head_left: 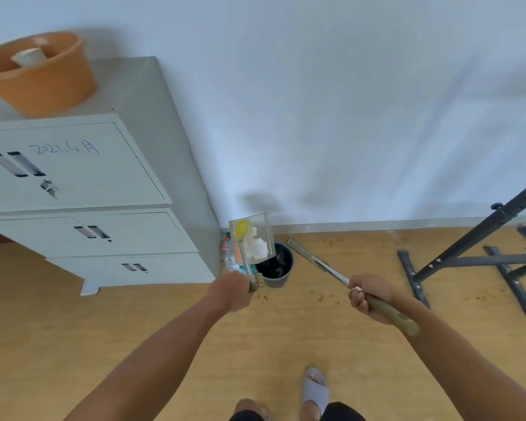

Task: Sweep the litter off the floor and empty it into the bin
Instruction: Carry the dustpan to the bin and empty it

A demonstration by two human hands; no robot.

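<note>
My left hand [233,291] grips the handle of a clear dustpan [251,238], held up and tilted above the left rim of a dark round bin [278,268]. Inside the pan lie a yellow ball of litter [242,228] and white crumpled paper [259,247]. My right hand [365,294] is closed around the olive handle of a broom [316,262]; its thin head points up-left and hovers just right of the bin. The bin stands on the wooden floor against the white wall.
A grey metal cabinet [104,208] stands left of the bin, with an orange basin [40,74] on top. Bottles and wrappers [233,256] sit between cabinet and bin. A black metal stand [480,256] spreads its legs at the right. Small brown crumbs [322,297] dot the floor.
</note>
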